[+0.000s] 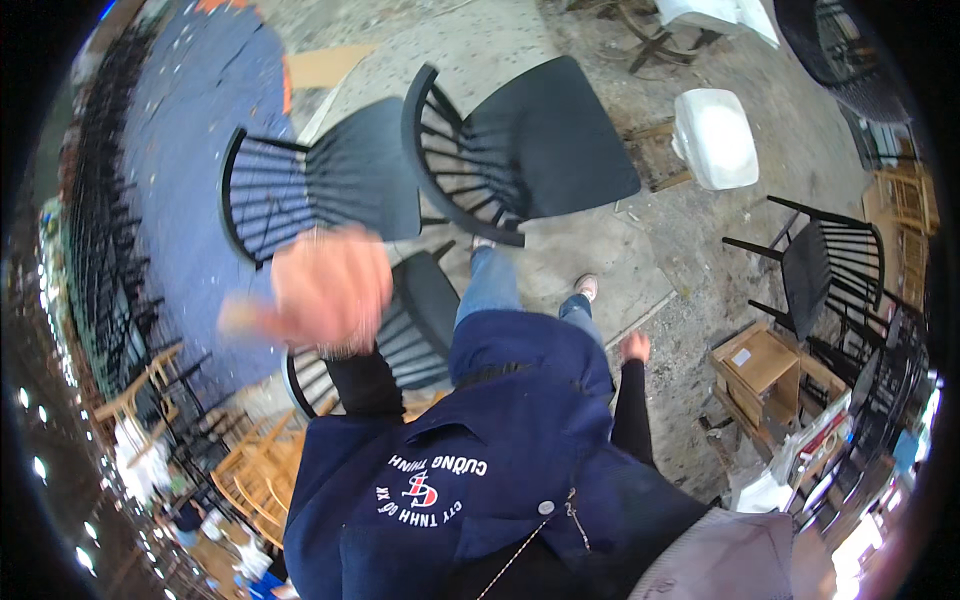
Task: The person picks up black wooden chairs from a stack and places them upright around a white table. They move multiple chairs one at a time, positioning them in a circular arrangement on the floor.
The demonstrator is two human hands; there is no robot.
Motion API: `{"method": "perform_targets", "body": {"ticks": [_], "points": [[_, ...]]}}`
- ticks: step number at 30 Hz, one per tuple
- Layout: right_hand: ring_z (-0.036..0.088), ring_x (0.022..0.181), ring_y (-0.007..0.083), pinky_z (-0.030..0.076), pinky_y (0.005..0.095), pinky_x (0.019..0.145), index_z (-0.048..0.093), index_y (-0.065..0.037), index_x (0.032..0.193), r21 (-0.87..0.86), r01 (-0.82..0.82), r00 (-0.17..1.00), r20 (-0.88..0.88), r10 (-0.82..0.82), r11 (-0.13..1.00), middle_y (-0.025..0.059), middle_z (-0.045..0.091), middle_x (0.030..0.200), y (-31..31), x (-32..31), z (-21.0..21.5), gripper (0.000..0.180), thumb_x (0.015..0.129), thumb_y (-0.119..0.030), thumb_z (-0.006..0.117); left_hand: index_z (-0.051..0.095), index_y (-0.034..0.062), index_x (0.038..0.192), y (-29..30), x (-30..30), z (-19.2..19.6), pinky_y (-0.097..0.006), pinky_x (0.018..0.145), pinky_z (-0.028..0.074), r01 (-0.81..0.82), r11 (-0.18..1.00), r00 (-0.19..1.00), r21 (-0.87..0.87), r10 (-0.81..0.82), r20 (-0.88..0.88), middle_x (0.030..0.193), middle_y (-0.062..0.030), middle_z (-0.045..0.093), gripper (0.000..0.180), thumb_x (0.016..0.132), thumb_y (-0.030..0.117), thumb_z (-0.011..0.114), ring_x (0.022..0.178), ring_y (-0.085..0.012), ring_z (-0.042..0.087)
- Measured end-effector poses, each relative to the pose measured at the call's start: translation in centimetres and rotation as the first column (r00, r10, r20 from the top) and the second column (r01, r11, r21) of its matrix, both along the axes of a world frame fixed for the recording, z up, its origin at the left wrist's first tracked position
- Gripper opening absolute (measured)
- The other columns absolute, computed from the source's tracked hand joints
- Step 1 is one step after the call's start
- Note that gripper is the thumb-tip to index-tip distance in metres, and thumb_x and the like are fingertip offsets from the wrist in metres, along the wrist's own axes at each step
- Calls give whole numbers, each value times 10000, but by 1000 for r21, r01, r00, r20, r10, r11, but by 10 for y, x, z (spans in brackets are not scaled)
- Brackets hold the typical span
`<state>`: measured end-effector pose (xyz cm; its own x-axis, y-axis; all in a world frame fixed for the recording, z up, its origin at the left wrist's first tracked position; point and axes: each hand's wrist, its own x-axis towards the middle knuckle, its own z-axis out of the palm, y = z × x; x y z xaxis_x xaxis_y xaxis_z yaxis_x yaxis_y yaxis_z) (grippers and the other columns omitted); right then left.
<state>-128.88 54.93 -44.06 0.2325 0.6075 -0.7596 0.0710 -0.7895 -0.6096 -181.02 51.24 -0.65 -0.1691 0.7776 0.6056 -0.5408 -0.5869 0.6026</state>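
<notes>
My left hand [325, 290] is raised in front of the black chairs and smeared by motion. Its fingers cannot be made out, and nothing shows in it. Beyond it stands a black spindle-back chair [365, 165], and a second black chair [555, 140] stands to the right of that one, nearer my feet. Partly hidden behind my left hand and forearm is a third black chair [425, 300]. My right hand [635, 347] hangs low beside my leg, away from the chairs. Its fingers are too small to read, and I see nothing in it.
A white-covered stool [720, 140] stands far right of the chairs. Another black chair [810, 260] is at the right, with a cardboard box [760, 365] below it. Blue sheeting [205, 190] covers the left floor. Light wooden chair frames [255, 470] crowd the lower left.
</notes>
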Motion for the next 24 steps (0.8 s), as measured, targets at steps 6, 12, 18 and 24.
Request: {"method": "perform_targets", "body": {"ticks": [6, 12, 18, 24], "points": [[533, 497, 196, 409, 304, 391, 480, -75, 991, -301, 423, 902, 236, -363, 855, 123, 574, 729, -150, 44, 51, 242, 786, -198, 518, 472, 0, 1095, 114, -163, -253, -390, 812, 378, -627, -109, 721, -771, 295, -627, 1032, -119, 536, 638, 717, 499, 596, 921, -186, 505], [505, 476, 103, 374, 224, 387, 533, -94, 849, -144, 112, 990, 96, -99, 983, 33, 567, 660, -202, -10, 105, 85, 795, -159, 529, 576, 6, 734, 146, -213, -363, -255, 469, 418, -759, -53, 650, -649, -12, -760, 596, -40, 580, 271, 619, 191, 737, 464, -112, 523], [597, 785, 299, 474, 408, 668, 549, -97, 1007, -500, -540, 492, 465, 736, 676, 163, 610, 875, -120, 4, 120, 306, 774, -294, 525, 545, -4, 862, 168, -124, -275, -288, 458, 459, -550, -60, 815, -833, -252, -521, 565, -76, 546, 207, 673, 20, 626, 494, -169, 557], [561, 822, 334, 437, 414, 698, 523, -55, 995, 116, -699, 614, 603, 509, 706, 168, 583, 904, 147, -46, 157, 309, 789, -285, 528, 568, 4, 823, 180, 62, -191, -253, 562, 452, -401, 107, 821, -910, -398, -409, 658, -44, 583, 242, 636, 89, 696, 583, -118, 557]]}}
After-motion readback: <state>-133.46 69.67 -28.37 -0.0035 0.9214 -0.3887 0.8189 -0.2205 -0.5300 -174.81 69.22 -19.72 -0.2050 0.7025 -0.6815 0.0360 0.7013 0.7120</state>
